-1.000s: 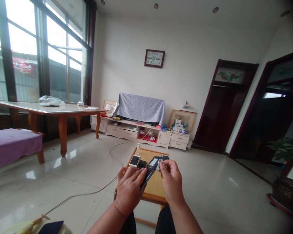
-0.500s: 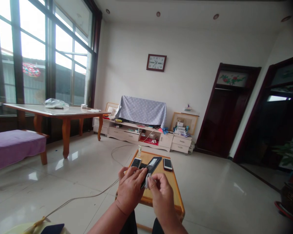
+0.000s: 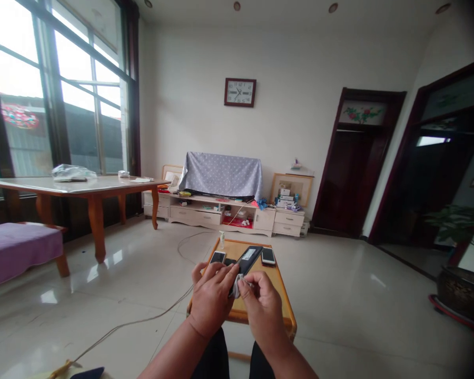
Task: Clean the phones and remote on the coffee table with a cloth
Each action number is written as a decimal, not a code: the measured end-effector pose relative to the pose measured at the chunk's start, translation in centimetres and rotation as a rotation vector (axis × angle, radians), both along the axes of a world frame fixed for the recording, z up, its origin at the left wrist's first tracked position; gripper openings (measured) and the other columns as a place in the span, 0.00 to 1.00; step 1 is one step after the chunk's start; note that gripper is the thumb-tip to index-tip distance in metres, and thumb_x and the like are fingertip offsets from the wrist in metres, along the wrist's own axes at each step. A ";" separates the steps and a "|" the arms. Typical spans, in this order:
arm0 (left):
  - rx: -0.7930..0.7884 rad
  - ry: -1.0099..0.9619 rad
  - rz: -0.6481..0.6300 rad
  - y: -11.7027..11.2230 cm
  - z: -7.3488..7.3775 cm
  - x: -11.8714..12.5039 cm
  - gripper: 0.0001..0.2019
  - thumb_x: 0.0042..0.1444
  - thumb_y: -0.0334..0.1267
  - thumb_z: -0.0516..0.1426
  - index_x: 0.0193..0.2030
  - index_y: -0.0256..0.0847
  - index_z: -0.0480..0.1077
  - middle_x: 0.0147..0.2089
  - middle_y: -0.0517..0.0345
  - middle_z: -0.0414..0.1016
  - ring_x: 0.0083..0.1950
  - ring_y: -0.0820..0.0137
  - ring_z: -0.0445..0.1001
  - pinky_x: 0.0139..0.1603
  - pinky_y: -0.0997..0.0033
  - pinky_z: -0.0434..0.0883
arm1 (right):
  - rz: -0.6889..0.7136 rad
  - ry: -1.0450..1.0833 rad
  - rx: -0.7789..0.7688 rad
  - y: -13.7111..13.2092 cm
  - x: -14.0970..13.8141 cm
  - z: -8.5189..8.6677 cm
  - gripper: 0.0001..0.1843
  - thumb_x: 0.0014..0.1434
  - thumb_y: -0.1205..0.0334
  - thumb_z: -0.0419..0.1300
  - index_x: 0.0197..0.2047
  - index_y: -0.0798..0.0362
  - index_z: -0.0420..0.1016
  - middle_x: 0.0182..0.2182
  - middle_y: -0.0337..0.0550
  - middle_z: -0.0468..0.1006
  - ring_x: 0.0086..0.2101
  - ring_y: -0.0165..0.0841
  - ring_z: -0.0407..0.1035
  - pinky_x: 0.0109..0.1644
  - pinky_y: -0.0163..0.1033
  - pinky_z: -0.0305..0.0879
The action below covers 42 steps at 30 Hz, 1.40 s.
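Note:
My left hand (image 3: pixel 213 292) is closed on a dark, flat, oblong device (image 3: pixel 250 259), its fingers laid over the near part. The device is tilted, its far end pointing up and to the right. A pale patch shows on its face; its exact kind is unclear. Pinched between the thumb and fingers of my right hand (image 3: pixel 264 302) is a small light grey cloth (image 3: pixel 237 287), touching the device's near right edge. Beyond my hands, a white phone (image 3: pixel 218 257) lies at the left and another white phone (image 3: pixel 268 256) at the right on a small wooden table (image 3: pixel 278 287).
A small pump bottle (image 3: pixel 221 239) stands at the table's far left corner. A cable (image 3: pixel 142 320) runs over the tiled floor on the left. Farther off are a low cabinet (image 3: pixel 197 215), a larger table (image 3: pixel 114 185), a purple-covered bench (image 3: pixel 19 250) and a potted plant (image 3: pixel 460 287).
The view has swung slightly right, so the room's things sit farther left. My right hand has moved slightly with the cloth along the device's edge. My left hand keeps its hold.

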<state>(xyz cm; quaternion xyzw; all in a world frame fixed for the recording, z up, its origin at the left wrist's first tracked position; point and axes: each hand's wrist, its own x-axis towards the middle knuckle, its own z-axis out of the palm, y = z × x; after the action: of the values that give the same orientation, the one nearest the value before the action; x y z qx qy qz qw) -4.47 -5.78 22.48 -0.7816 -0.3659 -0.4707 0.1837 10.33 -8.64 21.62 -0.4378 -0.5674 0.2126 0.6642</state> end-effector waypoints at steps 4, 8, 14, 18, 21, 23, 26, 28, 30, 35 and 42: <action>0.018 0.015 -0.047 -0.8 0.2 0.7 0.16 0.63 0.38 0.59 0.57 0.50 0.73 0.49 0.59 0.83 0.50 0.62 0.77 0.60 0.52 0.56 | -0.120 0.097 0.035 0.5 2.5 1.3 0.17 0.62 0.44 0.64 0.38 0.50 0.73 0.30 0.41 0.78 0.31 0.35 0.71 0.38 0.39 0.70; 0.054 0.028 -0.076 -1.3 1.0 1.2 0.14 0.64 0.39 0.58 0.56 0.51 0.74 0.48 0.58 0.84 0.49 0.63 0.77 0.59 0.53 0.57 | -0.129 0.082 0.029 -0.7 2.4 0.8 0.16 0.63 0.45 0.64 0.38 0.49 0.73 0.29 0.39 0.76 0.29 0.33 0.69 0.36 0.37 0.68; 0.081 0.051 -0.116 -1.9 1.7 1.3 0.15 0.63 0.37 0.59 0.56 0.50 0.74 0.49 0.58 0.84 0.50 0.62 0.78 0.60 0.52 0.56 | -0.130 0.148 0.050 -1.5 3.3 2.0 0.16 0.63 0.45 0.64 0.38 0.50 0.72 0.28 0.39 0.77 0.30 0.34 0.70 0.35 0.38 0.67; 0.086 0.051 -0.135 -2.7 1.9 1.6 0.14 0.63 0.36 0.59 0.55 0.51 0.74 0.48 0.59 0.84 0.49 0.61 0.78 0.60 0.51 0.56 | -0.154 0.180 0.121 -2.1 4.8 3.3 0.14 0.63 0.47 0.64 0.38 0.50 0.72 0.30 0.39 0.77 0.31 0.34 0.71 0.38 0.38 0.68; 0.099 0.040 -0.138 -2.9 2.2 1.8 0.14 0.63 0.36 0.57 0.55 0.50 0.74 0.46 0.59 0.84 0.48 0.61 0.77 0.58 0.52 0.57 | -0.052 0.102 0.097 -3.8 2.8 2.3 0.11 0.64 0.51 0.62 0.37 0.49 0.72 0.29 0.38 0.76 0.29 0.32 0.69 0.35 0.36 0.67; 0.109 0.043 -0.151 -2.9 2.3 1.9 0.15 0.63 0.36 0.56 0.55 0.49 0.74 0.46 0.58 0.84 0.48 0.61 0.77 0.58 0.52 0.57 | -0.004 0.049 0.097 -4.4 1.7 1.7 0.09 0.64 0.53 0.62 0.38 0.49 0.74 0.31 0.38 0.76 0.30 0.32 0.69 0.36 0.36 0.68; 0.128 0.055 -0.147 -3.0 2.4 2.1 0.14 0.63 0.36 0.57 0.54 0.50 0.74 0.46 0.57 0.84 0.48 0.61 0.77 0.58 0.53 0.57 | -0.040 0.112 0.108 -3.9 2.8 2.1 0.10 0.64 0.51 0.63 0.37 0.49 0.73 0.29 0.38 0.76 0.30 0.33 0.70 0.34 0.36 0.67; 0.139 0.063 -0.144 -3.2 2.3 2.3 0.14 0.63 0.35 0.58 0.54 0.50 0.75 0.45 0.58 0.84 0.48 0.62 0.77 0.58 0.53 0.57 | -0.109 0.174 0.127 -3.2 4.4 3.0 0.12 0.64 0.50 0.63 0.38 0.50 0.73 0.29 0.39 0.77 0.30 0.33 0.70 0.35 0.36 0.67; 0.136 0.066 -0.144 -3.3 2.2 2.4 0.13 0.64 0.35 0.57 0.54 0.50 0.75 0.44 0.58 0.84 0.48 0.62 0.77 0.58 0.53 0.57 | -0.172 0.179 0.142 -2.9 5.1 3.4 0.12 0.63 0.50 0.64 0.37 0.50 0.73 0.28 0.38 0.77 0.30 0.33 0.69 0.36 0.37 0.67; 0.103 0.065 -0.137 -2.8 1.8 2.4 0.15 0.64 0.38 0.54 0.55 0.48 0.75 0.45 0.55 0.84 0.49 0.60 0.76 0.59 0.52 0.56 | -0.044 -0.013 0.098 -4.6 2.0 1.0 0.07 0.64 0.55 0.62 0.38 0.49 0.74 0.31 0.38 0.75 0.30 0.32 0.68 0.35 0.35 0.66; 0.012 0.038 -0.095 -2.6 0.9 1.9 0.11 0.64 0.39 0.57 0.51 0.50 0.76 0.39 0.59 0.83 0.45 0.63 0.76 0.60 0.51 0.55 | -0.164 0.004 0.113 -3.4 2.1 0.8 0.07 0.65 0.55 0.62 0.38 0.48 0.74 0.31 0.38 0.75 0.30 0.33 0.69 0.36 0.36 0.67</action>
<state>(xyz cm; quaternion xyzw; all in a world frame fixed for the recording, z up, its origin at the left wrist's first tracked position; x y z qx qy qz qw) -2.60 -8.39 23.41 -0.8056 -0.3221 -0.4662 0.1729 12.46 -12.04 22.38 -0.4442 -0.5395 0.1258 0.7041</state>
